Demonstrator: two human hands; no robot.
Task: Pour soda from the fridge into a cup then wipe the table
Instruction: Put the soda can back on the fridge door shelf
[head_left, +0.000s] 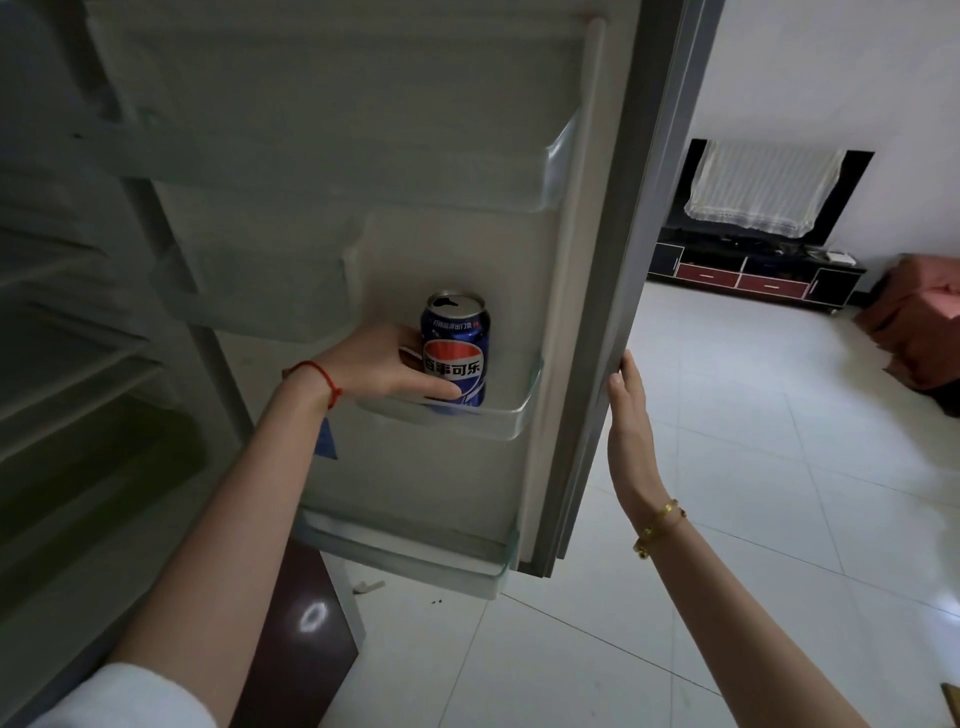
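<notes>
Grasping blue aluminium soda can (457, 353) at frame centre: left hand (382, 364) wrapped around it, right hand (628, 415) flat on grey fridge door (613, 291); pouring and wiping remain.

Home, open fridge (363, 156), TV stand (753, 270), tiled floor (727, 467)
</notes>
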